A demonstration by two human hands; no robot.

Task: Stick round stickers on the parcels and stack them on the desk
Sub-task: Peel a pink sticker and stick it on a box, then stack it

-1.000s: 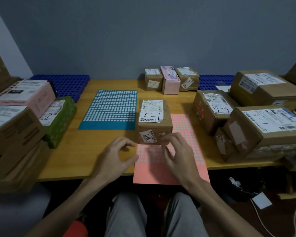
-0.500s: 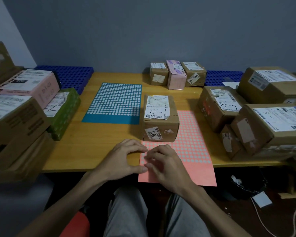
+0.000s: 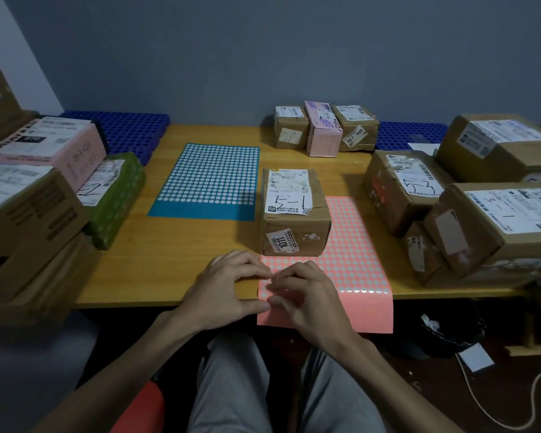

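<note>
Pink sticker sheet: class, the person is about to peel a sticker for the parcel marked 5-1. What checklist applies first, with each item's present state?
Pink sticker sheet flat on the desk, near end overhanging: ok.
Left hand rests on the sheet's left edge: ok.
Right hand has a sticker lifted: cannot tell, fingers hide it.
Parcel marked 5-1 upright, within reach: ok.
Round sticker on that parcel: not ok, none visible.
</note>
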